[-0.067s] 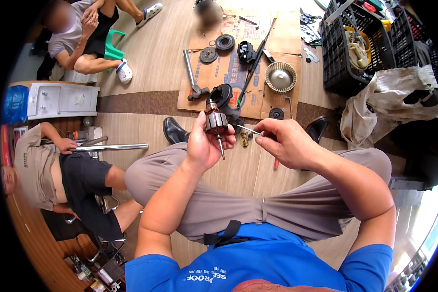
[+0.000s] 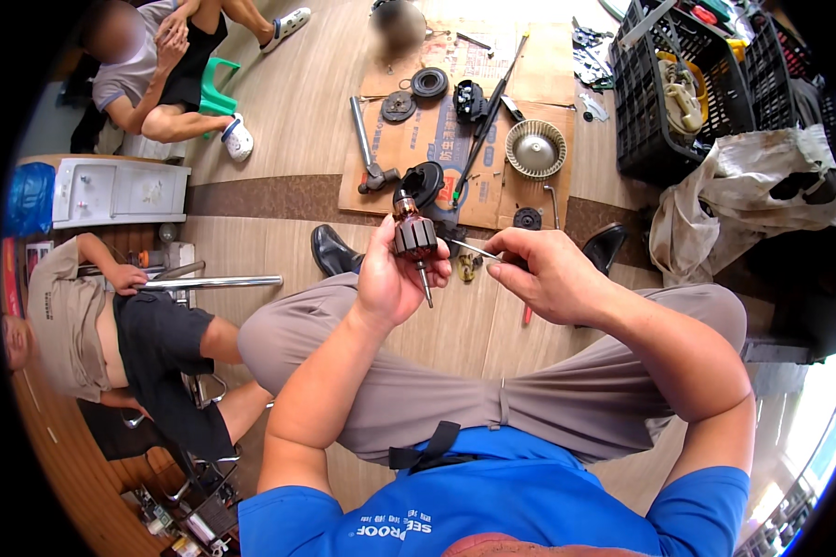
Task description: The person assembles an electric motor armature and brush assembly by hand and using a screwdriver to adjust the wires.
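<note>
My left hand [image 2: 389,278] is closed round a motor armature [image 2: 415,239], a dark ribbed cylinder with copper windings at its top end. Its thin metal shaft [image 2: 424,283] points down toward me. Pinched in my right hand [image 2: 550,271] is a slim pointed metal tool [image 2: 472,248]; its tip reaches close to the armature, and I cannot tell whether they touch. Fingers hide the tool's other end. Below the right hand shows a red handle-like piece [image 2: 527,314]. Small yellowish and dark parts [image 2: 469,268] lie on the floor between the hands.
On the cardboard sheet [image 2: 548,200] lie a fan wheel [image 2: 535,148], a hammer-like metal tool [image 2: 366,147], a black ring [image 2: 429,84] and a long black rod [image 2: 483,121]. Black crates [image 2: 636,130] stand at right. Two people sit at left, one by a metal tube [image 2: 214,281].
The armature has turned and tilted slightly in my left hand. My right hand and its tool stay almost where they were.
</note>
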`<state>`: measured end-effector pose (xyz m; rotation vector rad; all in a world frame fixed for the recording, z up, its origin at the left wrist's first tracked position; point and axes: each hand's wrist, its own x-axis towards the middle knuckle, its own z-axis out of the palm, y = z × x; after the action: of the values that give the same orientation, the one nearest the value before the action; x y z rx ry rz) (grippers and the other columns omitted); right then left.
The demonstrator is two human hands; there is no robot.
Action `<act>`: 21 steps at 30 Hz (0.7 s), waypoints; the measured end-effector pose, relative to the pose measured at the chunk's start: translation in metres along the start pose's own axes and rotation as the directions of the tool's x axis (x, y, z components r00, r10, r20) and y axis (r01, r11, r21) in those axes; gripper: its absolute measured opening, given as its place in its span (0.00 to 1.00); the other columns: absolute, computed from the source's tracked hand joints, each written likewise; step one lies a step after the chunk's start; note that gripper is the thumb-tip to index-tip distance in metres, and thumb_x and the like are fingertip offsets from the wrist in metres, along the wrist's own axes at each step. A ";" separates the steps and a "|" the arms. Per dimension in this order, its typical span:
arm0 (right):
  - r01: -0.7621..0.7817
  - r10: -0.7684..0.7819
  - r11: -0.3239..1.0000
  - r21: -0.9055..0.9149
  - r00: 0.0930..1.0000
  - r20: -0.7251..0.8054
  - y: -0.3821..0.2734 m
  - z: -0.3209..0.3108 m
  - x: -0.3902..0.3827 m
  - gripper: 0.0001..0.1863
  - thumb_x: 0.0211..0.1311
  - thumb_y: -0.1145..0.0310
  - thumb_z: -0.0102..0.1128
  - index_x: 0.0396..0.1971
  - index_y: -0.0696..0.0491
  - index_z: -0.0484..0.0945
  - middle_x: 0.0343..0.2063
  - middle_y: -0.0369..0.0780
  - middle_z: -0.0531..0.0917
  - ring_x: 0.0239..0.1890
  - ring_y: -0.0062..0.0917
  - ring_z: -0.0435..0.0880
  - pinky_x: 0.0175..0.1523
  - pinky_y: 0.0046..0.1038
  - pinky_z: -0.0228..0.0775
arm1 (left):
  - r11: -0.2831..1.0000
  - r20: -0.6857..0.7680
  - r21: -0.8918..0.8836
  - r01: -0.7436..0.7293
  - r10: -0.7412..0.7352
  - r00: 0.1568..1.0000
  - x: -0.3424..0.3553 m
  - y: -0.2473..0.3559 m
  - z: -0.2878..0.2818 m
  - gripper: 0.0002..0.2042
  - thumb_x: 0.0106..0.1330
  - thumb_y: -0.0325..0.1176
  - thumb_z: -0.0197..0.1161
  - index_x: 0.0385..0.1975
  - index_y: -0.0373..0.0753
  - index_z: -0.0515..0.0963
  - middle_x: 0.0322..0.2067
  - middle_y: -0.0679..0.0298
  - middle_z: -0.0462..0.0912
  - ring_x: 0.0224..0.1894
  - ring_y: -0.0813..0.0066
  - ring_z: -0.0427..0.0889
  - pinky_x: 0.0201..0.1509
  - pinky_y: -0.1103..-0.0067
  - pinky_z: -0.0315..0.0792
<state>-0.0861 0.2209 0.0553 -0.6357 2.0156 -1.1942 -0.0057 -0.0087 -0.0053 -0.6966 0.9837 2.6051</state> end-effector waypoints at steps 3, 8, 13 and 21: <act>0.021 -0.021 1.000 -0.017 1.000 0.005 -0.001 -0.001 0.000 0.14 0.61 0.68 0.58 0.42 0.60 0.78 0.29 0.51 0.83 0.35 0.42 0.84 0.42 0.36 0.75 | 1.000 0.051 0.000 -0.018 0.018 0.999 -0.001 -0.001 0.000 0.24 0.73 0.55 0.37 0.49 0.42 0.71 0.35 0.53 0.81 0.32 0.62 0.81 0.35 0.68 0.75; 0.033 -0.033 0.999 -0.005 0.999 -0.002 0.000 0.000 0.000 0.13 0.61 0.68 0.57 0.42 0.59 0.78 0.29 0.51 0.83 0.35 0.42 0.84 0.42 0.36 0.75 | 0.999 0.120 0.004 -0.048 0.047 0.992 0.000 -0.003 -0.001 0.21 0.72 0.50 0.39 0.51 0.43 0.71 0.36 0.53 0.81 0.33 0.62 0.81 0.36 0.68 0.76; 0.033 -0.033 0.999 -0.013 0.999 -0.004 -0.001 0.000 0.000 0.13 0.61 0.68 0.57 0.42 0.59 0.78 0.29 0.50 0.83 0.34 0.43 0.84 0.42 0.36 0.75 | 0.997 0.154 0.023 -0.071 0.067 0.986 -0.001 -0.005 -0.002 0.21 0.72 0.49 0.40 0.53 0.42 0.70 0.38 0.52 0.80 0.35 0.61 0.81 0.37 0.67 0.76; 0.038 -0.038 0.999 0.015 0.999 -0.007 0.002 0.002 0.000 0.13 0.60 0.68 0.58 0.41 0.59 0.78 0.28 0.50 0.83 0.34 0.43 0.84 0.41 0.36 0.75 | 0.993 0.226 0.047 -0.108 0.094 0.969 -0.003 -0.006 0.004 0.21 0.69 0.47 0.43 0.55 0.40 0.67 0.40 0.49 0.78 0.34 0.60 0.80 0.37 0.67 0.74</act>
<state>-0.0848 0.2204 0.0530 -0.6659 2.0064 -1.2342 -0.0020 -0.0021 -0.0044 -0.3364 1.0442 2.6560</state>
